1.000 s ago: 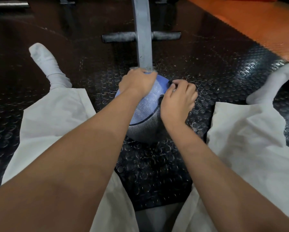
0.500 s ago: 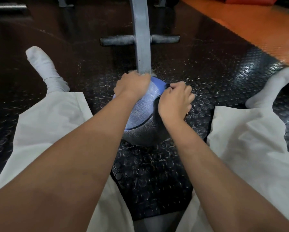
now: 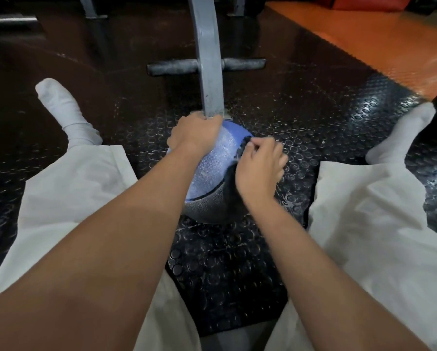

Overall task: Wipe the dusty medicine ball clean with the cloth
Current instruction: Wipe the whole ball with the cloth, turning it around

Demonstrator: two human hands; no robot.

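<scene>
Two hands held a medicine ball [image 3: 207,171] on the studded floor [image 3: 237,262].
At 12 o'clock the left hand [image 3: 195,134] gripped its top; at 3 o'clock the right hand [image 3: 260,165] pinched a dark cloth [image 3: 231,178] against it.

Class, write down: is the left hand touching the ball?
Touching. The head view shows the left hand curled over the top of the ball, no gap between them, while the right hand holds the cloth at its side.
</scene>
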